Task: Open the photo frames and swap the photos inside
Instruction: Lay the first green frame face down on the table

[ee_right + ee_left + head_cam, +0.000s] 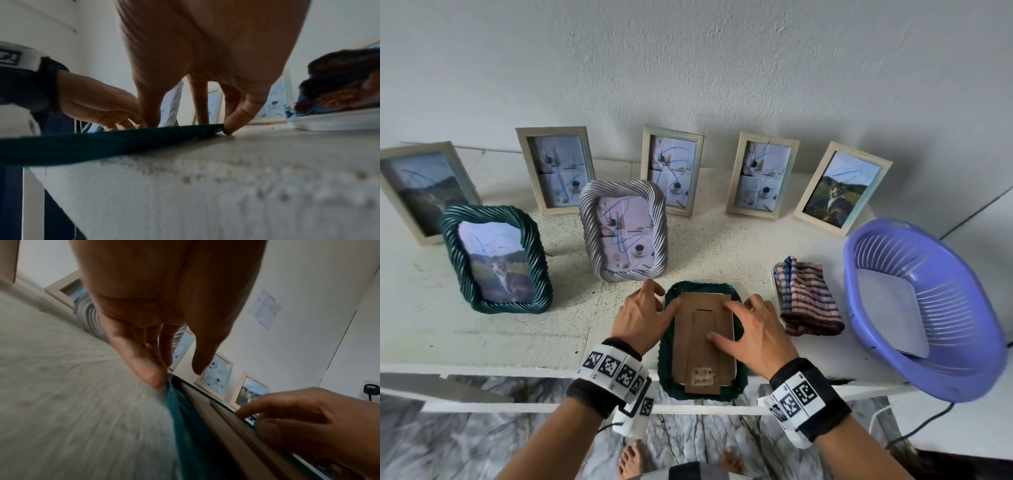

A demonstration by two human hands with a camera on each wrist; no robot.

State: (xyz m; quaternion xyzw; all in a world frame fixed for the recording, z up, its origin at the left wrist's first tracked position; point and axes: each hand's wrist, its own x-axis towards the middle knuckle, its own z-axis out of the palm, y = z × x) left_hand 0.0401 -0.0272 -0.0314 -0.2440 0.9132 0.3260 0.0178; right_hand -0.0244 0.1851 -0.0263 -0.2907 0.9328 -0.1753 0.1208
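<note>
A dark green rope-edged photo frame (671, 363) lies face down at the table's front edge, its brown cardboard back (702, 329) facing up. My left hand (659, 298) rests on the frame's left rim, fingers straight, thumb at the board's left edge. In the left wrist view the little finger (152, 374) touches the table beside the teal rim (185, 418). My right hand (736, 325) lies spread over the right side, thumb pressing the board. In the right wrist view its fingertips (230, 128) meet the rim (102, 144). Another green frame (498, 257) and a silver frame (625, 229) stand behind.
Several pale wooden frames (760, 178) lean against the wall at the back of the white table (482, 335). A folded striped cloth (808, 298) lies to the right of the frame. A purple plastic basket (962, 346) holding a white sheet sits at the right end.
</note>
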